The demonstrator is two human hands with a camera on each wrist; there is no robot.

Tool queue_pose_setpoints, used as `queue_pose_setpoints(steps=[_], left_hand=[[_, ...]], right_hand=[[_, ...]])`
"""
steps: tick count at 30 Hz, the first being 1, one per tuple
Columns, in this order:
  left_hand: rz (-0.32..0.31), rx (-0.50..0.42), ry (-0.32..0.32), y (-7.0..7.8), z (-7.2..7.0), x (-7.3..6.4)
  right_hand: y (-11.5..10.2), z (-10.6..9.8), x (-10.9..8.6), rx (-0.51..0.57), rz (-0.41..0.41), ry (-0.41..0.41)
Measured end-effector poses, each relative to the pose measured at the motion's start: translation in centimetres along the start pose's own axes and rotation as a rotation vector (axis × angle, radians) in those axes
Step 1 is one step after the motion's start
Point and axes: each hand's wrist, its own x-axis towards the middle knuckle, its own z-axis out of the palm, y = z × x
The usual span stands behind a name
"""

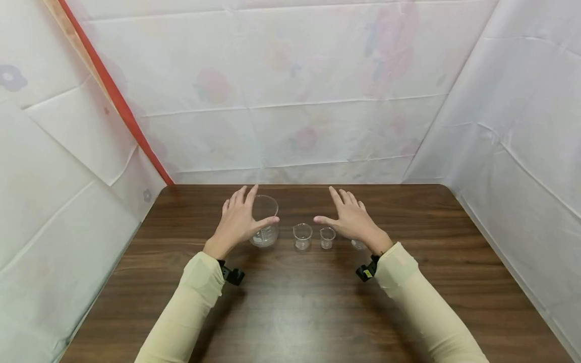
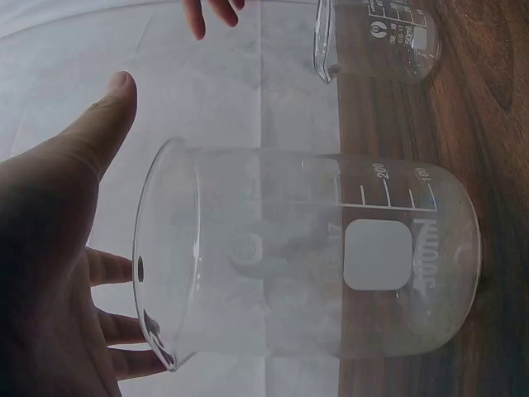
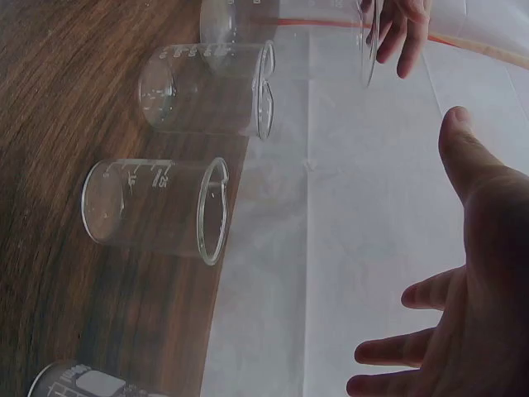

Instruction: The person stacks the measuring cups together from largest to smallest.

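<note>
A row of glass beakers stands upright on the table. The large beaker (image 1: 265,236), with white markings, is leftmost; my left hand (image 1: 238,217) hovers at its rim, fingers spread and thumb out. In the left wrist view, fingers show behind the large beaker (image 2: 306,256) near its mouth. A medium beaker (image 1: 302,237) and a smaller beaker (image 1: 327,238) stand between the hands. My right hand (image 1: 351,217) holds nothing, its fingers extended above the right end of the row. Partly hidden under it is another beaker (image 1: 357,244), whose white label (image 3: 101,382) shows in the right wrist view.
The brown wooden table (image 1: 290,312) has rounded far corners. Pale patterned cloth (image 1: 290,126) hangs behind it and along both sides, with a red strip (image 1: 122,106) at the left. Black wrist cameras (image 1: 233,274) are strapped to both wrists.
</note>
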Motion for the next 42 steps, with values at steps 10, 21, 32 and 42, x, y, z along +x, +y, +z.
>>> queue_pose_setpoints(steps=[10,21,32,42], left_hand=[[0.019,-0.029,0.057,-0.7,0.0,-0.3],[0.006,-0.066,0.061,-1.9,0.0,-0.9],[-0.019,-0.107,0.067,-3.0,-0.1,-1.5],[-0.008,-0.113,0.062,-3.5,0.3,-1.7]], right_hand=[[-0.6,0.5,0.2,0.031,-0.053,-0.001],[-2.1,1.6,1.0,0.035,-0.106,-0.001],[-3.3,2.5,2.0,-0.010,-0.178,0.007],[-4.0,2.7,2.4,0.004,-0.184,-0.013]])
